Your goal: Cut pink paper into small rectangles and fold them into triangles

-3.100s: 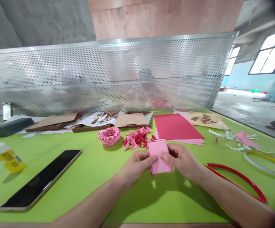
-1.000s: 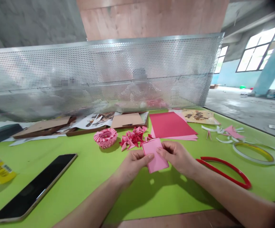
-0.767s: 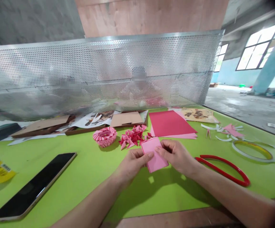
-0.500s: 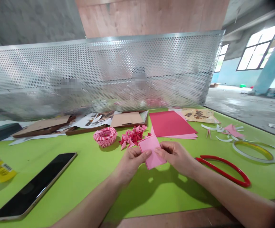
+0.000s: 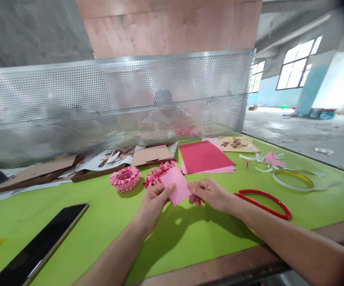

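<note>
A small folded square of pink paper (image 5: 176, 186) is held above the green table, tilted towards me. My left hand (image 5: 156, 200) grips its left side, thumb on top and fingers beneath. At its right corner, my right hand (image 5: 206, 192) is closed, with thumb and forefinger pinching the edge. Just behind the square lies a heap of folded pink and red paper pieces (image 5: 154, 177), partly hidden by it. To the left of that heap sits a round pink-and-white basket of folded paper (image 5: 125, 178).
Red and pink sheets (image 5: 206, 157) lie behind my right hand. A red-handled tool (image 5: 267, 202), a tape roll (image 5: 292, 179) and paper scraps (image 5: 274, 159) are on the right. At left lies a phone (image 5: 41, 246); trays (image 5: 150, 155) line the perforated metal screen (image 5: 115, 95).
My right hand has slid from the face of the pink paper to its right corner. The paper's face now shows more fully. The camera view has turned slightly right.
</note>
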`<move>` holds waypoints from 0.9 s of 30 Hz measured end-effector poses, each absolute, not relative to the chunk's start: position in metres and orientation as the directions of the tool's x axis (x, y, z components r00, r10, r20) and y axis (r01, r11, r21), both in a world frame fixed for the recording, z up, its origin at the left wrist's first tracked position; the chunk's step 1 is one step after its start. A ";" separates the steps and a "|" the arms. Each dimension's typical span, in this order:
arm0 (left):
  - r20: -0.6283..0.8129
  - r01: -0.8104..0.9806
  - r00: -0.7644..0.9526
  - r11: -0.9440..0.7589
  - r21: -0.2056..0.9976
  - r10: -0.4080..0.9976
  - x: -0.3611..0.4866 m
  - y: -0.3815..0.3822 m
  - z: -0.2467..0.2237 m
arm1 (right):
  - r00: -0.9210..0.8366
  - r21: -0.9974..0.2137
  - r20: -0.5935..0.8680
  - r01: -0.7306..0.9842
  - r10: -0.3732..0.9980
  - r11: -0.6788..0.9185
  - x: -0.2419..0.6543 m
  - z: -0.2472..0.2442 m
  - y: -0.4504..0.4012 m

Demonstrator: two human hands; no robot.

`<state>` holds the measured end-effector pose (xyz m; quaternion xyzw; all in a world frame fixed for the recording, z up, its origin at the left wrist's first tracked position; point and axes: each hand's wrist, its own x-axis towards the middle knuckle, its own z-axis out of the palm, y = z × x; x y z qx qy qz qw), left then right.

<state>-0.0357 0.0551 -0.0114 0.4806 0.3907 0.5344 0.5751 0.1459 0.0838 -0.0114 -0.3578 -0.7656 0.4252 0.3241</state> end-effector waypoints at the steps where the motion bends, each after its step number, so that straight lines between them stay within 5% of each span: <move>1: 0.059 -0.255 0.103 -0.031 0.966 0.993 -0.037 0.056 -0.012 | -0.508 -0.880 0.201 0.283 0.838 0.382 0.148 -0.008 0.086; 9: -0.018 -0.367 0.017 0.023 0.930 1.000 -0.034 0.054 -0.008 | -0.316 -0.771 0.304 0.473 0.899 0.427 0.216 0.013 0.062; 11: -0.027 -0.387 0.020 0.032 0.921 0.999 -0.032 0.053 -0.006 | -0.268 -0.732 0.287 0.558 0.920 0.391 0.242 0.003 0.045; 14: -0.042 -0.418 0.027 0.050 0.907 0.999 -0.030 0.052 -0.006 | -0.332 -0.512 0.250 0.752 0.910 0.415 0.274 -0.014 0.024; 20: -0.102 -0.462 -0.005 0.088 0.883 0.995 -0.029 0.050 -0.001 | -0.369 -0.307 0.060 0.878 0.928 0.369 0.279 -0.016 0.019; 27: -0.126 -0.496 -0.042 0.089 0.864 0.991 -0.035 0.052 0.004 | -0.240 -0.223 0.075 0.942 0.968 0.251 0.268 -0.016 0.030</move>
